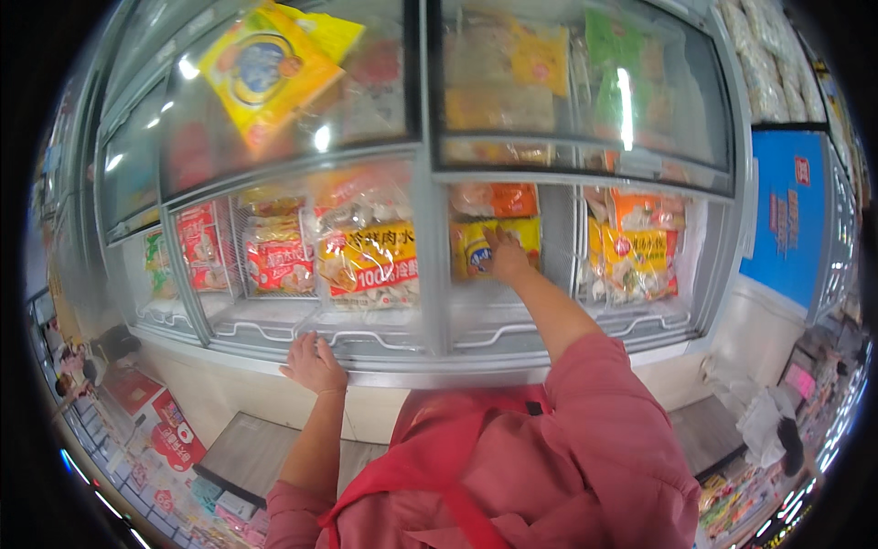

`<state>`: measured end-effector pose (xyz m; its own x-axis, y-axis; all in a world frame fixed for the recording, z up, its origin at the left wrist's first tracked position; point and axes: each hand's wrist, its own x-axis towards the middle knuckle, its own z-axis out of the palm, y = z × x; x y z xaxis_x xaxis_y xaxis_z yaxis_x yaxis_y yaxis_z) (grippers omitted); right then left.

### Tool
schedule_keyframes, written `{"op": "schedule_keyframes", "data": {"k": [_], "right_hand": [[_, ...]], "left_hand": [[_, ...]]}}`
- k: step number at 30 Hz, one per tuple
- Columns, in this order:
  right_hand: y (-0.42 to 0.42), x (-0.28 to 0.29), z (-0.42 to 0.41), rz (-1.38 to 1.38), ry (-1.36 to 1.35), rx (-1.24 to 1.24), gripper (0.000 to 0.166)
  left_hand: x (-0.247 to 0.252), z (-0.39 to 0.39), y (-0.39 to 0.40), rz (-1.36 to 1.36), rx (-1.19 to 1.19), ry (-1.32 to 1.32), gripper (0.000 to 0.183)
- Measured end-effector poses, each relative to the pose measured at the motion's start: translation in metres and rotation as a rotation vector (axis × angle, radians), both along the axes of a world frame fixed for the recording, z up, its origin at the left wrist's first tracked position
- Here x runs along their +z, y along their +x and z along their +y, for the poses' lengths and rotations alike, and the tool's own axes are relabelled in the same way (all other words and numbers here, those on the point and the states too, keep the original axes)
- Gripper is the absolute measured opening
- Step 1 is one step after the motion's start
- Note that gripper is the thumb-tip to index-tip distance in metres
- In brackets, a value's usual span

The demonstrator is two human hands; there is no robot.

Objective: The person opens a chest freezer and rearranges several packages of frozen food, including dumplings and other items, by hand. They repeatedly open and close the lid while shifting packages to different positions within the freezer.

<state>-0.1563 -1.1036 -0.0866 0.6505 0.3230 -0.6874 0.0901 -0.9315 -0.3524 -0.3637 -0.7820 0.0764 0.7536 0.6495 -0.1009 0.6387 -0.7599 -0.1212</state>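
My right hand (504,255) reaches through the open front of a chest freezer (384,381). Its spread fingers lie over a yellow plastic food bag (466,243) with a blue round print; whether they touch or pinch it is hard to tell. Above that bag sits an orange packet (494,199). My left hand (314,362) rests on the freezer's front rim, holding nothing. Inside, left of the centre post, stands a large yellow, red and white dumpling bag (374,267). Red-and-white dumpling bags (280,259) are further left, and a yellow dumpling bag (634,261) is at the right.
Sliding glass lids (583,117) cover the back half. Two yellow bags (274,68) lie on the left glass. A metal centre post (433,274) and white wire dividers (271,333) split the freezer. A blue panel (789,219) stands to the right, a red-and-white box (164,422) at lower left.
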Motion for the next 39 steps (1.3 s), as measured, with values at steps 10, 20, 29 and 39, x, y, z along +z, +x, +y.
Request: {"op": "schedule_keyframes", "data": {"k": [10,20,29,39], "right_hand": [[0.031,0.158,0.043,-0.273,0.788,-0.499,0.022],[0.150,0.219,0.257,0.583,1.281,-0.926,0.048],[0.195,0.234,0.297,-0.198,0.670,-1.061,0.034],[0.199,0.251,0.334,-0.097,1.139,-1.445,0.026]], "left_hand": [[0.013,-0.003,0.002,-0.159,0.093,-0.076,0.023],[0.019,-0.002,0.004,-0.239,0.130,-0.131,0.025],[0.039,-0.009,0.012,-0.231,0.162,-0.235,0.026],[0.037,-0.005,0.007,-0.236,0.150,-0.256,0.025]]}}
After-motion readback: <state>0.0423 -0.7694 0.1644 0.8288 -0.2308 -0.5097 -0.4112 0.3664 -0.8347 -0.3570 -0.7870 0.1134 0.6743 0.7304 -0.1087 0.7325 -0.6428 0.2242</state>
